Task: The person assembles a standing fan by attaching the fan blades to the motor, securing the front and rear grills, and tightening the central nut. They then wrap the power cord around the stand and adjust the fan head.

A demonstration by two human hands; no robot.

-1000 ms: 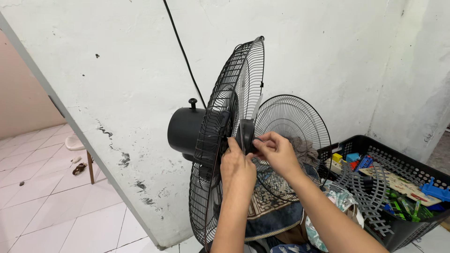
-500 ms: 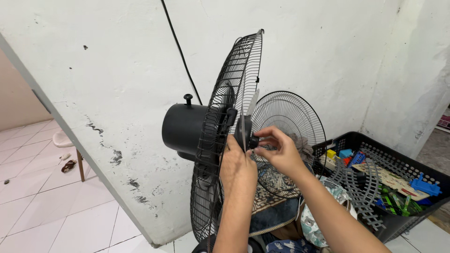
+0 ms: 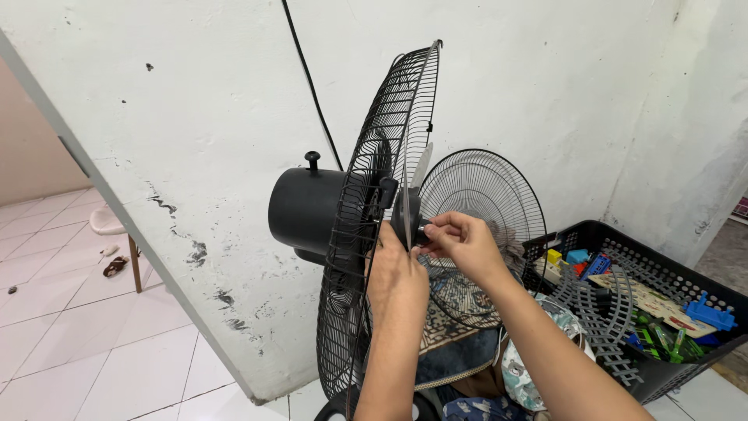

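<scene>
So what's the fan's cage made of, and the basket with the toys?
The rear fan guard looks like thin metal wire with a black coating: fine spokes and rings, slight sheen. The toy basket looks like moulded black plastic: thick lattice walls, dull finish. Neither is certain from sight alone.

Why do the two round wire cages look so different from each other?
The rear grille is fixed on the fan with the black motor housing behind it; the loose front grille leans against the white wall. The rear grille is seen nearly edge-on, the front grille more face-on. The left hand rests by the rear grille, the right hand pinches the hub knob. Both grilles are round black wire.
</scene>
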